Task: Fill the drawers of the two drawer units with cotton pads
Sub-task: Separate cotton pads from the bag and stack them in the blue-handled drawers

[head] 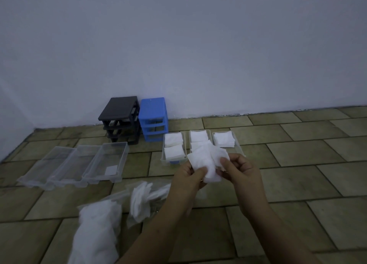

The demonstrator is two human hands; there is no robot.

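Against the wall at the far edge of the tiled floor (pixel 297 180), two drawer units are set side by side and just touching: a black drawer unit (pixel 121 118) on the left and a blue drawer unit (pixel 153 118) on the right, both with their drawer slots vacant. Three clear drawers are laid in a row on the floor to the left; the right one of them (pixel 108 162) is seen to hold a single white pad, while the other two (pixel 59 166) show nothing inside. To the right of the blue unit three more clear drawers are lined up: the left drawer (pixel 173 147) is packed with two stacks of cotton pads, the middle drawer (pixel 199 138) is partly hidden behind the held pads, and the right drawer (pixel 225 139) carries one stack at its far end. A loose bunch of cotton pads (pixel 206 162) is gripped above the floor, pinched by the left hand (pixel 188 178) from the left and by the right hand (pixel 241 170) from the right, fingers and thumbs curled onto it. Nearer the camera, a clear bag of pads (pixel 143 200) is spilled open, and a second full bag (pixel 97 230) is lying at the lower left.
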